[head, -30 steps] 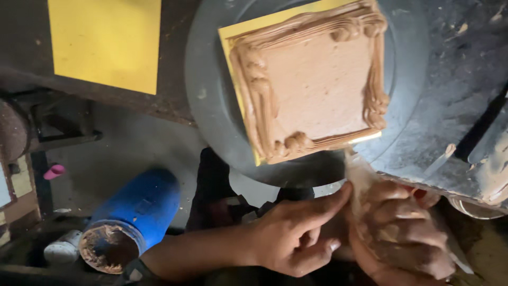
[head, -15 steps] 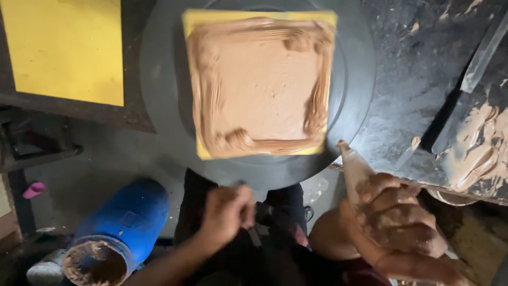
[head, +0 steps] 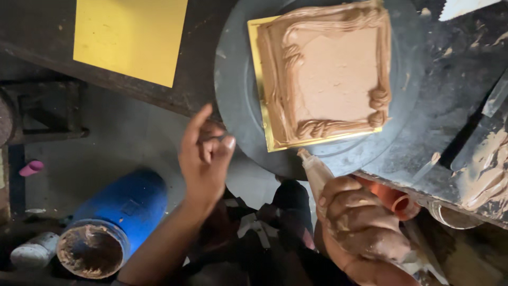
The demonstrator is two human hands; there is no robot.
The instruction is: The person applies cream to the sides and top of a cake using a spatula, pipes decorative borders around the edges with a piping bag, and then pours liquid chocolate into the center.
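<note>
A square cake [head: 330, 79] coated in brown cream, with piped ridges along its edges, sits on a yellow board [head: 259, 90] on a dark round turntable [head: 235, 100]. My right hand [head: 360, 228], smeared with cream, grips a piping bag [head: 317, 175] whose tip points at the cake's near edge. My left hand [head: 203, 156] hovers just left of the turntable's rim, empty, with the forefinger raised and the other fingers loosely curled.
A yellow sheet [head: 129, 37] lies on the dark worktable at the upper left. A blue drum [head: 114, 217] with a cream-smeared mouth stands on the floor below. Cream-covered scrapers [head: 484, 169] and an orange cup [head: 394, 198] lie at the right edge.
My left hand has left the piping bag and risen to the turntable's left rim. The cake has turned on the turntable. The right hand keeps the bag.
</note>
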